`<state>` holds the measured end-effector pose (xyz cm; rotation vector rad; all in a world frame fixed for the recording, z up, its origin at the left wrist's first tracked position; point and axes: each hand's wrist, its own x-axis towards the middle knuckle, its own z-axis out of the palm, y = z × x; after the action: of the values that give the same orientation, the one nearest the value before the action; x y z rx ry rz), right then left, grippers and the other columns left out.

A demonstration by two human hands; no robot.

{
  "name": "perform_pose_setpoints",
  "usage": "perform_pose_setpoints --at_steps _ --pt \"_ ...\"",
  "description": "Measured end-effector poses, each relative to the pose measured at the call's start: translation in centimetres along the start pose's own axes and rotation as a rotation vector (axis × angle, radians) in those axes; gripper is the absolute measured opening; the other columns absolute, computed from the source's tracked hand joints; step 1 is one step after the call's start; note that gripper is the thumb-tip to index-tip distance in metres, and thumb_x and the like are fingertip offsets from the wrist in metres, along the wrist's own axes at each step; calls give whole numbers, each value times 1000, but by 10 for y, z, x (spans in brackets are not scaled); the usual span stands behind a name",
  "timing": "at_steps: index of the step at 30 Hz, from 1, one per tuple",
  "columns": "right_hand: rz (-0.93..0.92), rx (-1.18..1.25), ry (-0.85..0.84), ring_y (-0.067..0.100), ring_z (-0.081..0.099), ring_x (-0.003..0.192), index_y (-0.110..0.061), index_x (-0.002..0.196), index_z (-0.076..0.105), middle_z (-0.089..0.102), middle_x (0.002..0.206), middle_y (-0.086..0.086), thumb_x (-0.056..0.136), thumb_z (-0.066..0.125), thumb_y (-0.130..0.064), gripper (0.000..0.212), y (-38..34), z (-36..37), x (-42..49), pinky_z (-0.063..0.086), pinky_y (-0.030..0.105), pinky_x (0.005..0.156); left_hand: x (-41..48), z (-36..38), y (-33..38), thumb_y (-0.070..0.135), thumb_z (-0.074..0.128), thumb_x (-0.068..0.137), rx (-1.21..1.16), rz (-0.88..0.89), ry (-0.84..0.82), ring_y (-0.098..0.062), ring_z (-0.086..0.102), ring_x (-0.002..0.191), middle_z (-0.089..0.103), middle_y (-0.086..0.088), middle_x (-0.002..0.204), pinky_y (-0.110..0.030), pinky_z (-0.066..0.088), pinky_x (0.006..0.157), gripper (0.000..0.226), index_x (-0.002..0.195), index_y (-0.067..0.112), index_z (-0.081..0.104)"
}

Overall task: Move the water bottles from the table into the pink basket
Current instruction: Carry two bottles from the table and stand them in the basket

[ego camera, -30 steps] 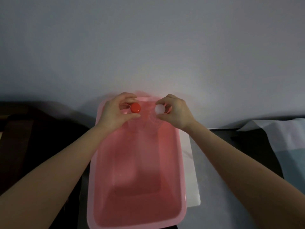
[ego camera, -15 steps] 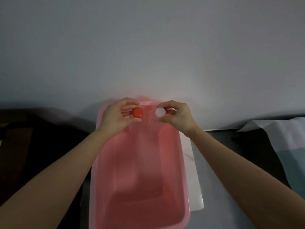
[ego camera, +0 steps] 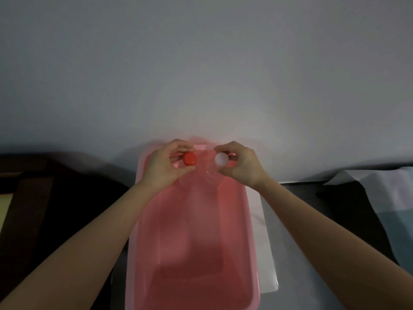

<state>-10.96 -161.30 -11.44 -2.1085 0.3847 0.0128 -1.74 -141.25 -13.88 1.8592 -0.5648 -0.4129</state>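
Observation:
A long pink basket (ego camera: 251,231) lies in front of me on the table, its floor bare. Over its far end I hold two clear water bottles by their necks. My left hand (ego camera: 164,167) grips the red-capped bottle (ego camera: 190,158). My right hand (ego camera: 242,167) grips the white-capped bottle (ego camera: 221,158). Both transparent bodies hang down inside the basket's far end and are hard to make out against the pink.
A white tray or board (ego camera: 268,253) lies under the basket's right side. Dark bags or furniture (ego camera: 55,198) fill the left. A pale cloth (ego camera: 384,198) lies at the right. A plain wall stands right behind the basket.
Both hands with their bottles have shifted slightly; the caps stay side by side over the basket's far end. The view has tilted a little.

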Motion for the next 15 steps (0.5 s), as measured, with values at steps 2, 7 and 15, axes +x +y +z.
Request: perform_pose_setpoints --at_steps 2,7,15 --pt "-12 -89 -35 20 60 103 -9 119 64 62 111 7 65 76 1 56 -7 -3 -5 50 29 97 -3 -3 7 2 86 62 13 14 -9 -3 66 103 71 4 107 -24 50 98 52 107 15 65" --pt "-57 -166 78 17 56 109 -13 123 62 62 117 2 79 70 -19 45 -40 -17 -27 46 36 98 -20 -24 39 6 85 65 14 24 53 1 63 105 67 11 110 -22 47 101 58 115 23 62" --pt "-384 -113 193 1 41 128 -24 128 58 54 136 -12 93 52 -38 38 -195 -41 -72 29 19 102 -125 -132 176 15 73 82 87 30 535 -6 55 121 63 6 127 -28 38 109 39 119 24 64"
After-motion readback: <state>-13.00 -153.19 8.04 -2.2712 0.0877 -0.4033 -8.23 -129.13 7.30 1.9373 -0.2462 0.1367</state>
